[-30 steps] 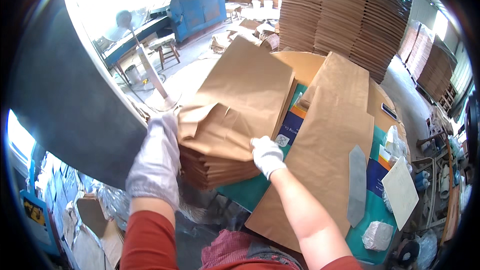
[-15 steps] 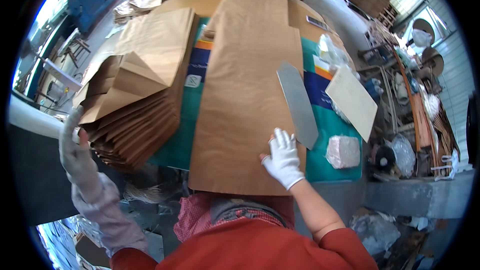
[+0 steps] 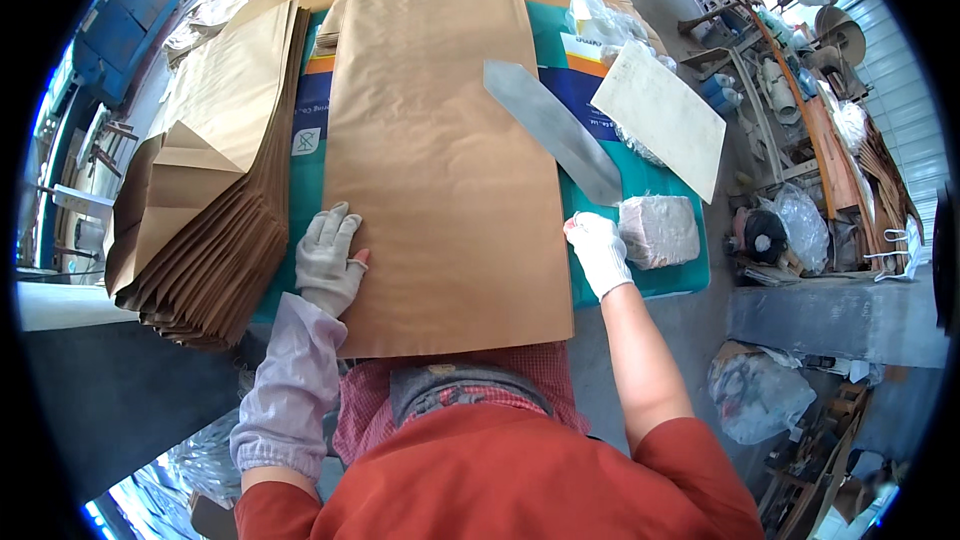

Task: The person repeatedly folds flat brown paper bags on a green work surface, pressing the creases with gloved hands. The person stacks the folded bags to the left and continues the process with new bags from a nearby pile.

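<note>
A long flat brown paper bag (image 3: pixel 440 160) lies lengthwise on the teal table (image 3: pixel 655 280) in front of me. My left hand (image 3: pixel 328 258), in a white glove, rests flat on the bag's left edge with fingers spread. My right hand (image 3: pixel 598 248), also gloved, sits at the bag's right edge, fingers curled down on the table beside a wrapped whitish bundle (image 3: pixel 658 230). A stack of folded brown paper bags (image 3: pixel 205 210) lies to the left of my left hand.
A grey pointed metal blade (image 3: pixel 552 128) and a pale flat board (image 3: pixel 660 115) lie on the table at right. Clear plastic bags (image 3: pixel 600 20) sit further back. Clutter, reels and bagged items fill the floor at right (image 3: pixel 790 230).
The view has swung down onto the table. My left hand left the folded stack and came onto the flat bag's left edge; my right hand moved to its right edge.
</note>
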### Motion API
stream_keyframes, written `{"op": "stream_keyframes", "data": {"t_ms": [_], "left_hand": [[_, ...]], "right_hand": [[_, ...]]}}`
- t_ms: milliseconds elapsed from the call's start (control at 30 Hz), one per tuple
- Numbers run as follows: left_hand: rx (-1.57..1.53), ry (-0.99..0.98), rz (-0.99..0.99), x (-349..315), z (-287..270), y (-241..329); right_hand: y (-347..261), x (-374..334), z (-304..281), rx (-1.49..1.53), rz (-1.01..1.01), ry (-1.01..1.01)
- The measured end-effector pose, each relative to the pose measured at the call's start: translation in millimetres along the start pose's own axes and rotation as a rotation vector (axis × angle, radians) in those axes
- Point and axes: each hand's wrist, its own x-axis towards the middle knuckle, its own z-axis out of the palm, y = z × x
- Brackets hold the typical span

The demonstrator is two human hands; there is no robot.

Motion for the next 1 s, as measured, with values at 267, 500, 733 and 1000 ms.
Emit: {"op": "stream_keyframes", "data": {"t_ms": [267, 500, 733, 1000], "left_hand": [[-0.016, 0.011, 0.010, 1, 1, -1], [-0.050, 0.012, 0.010, 2, -3, -1], [-0.037, 0.037, 0.030, 1, -1, 0], [-0.060, 0.076, 0.017, -2, -2, 0]], "right_hand": [[22, 8, -2, 0.401, 0.094, -0.121], [16, -8, 7, 0.100, -0.060, -0.014], [33, 14, 10, 0.091, 0.053, -0.088], [42, 2, -1, 0.410, -0.105, -0.226]]}}
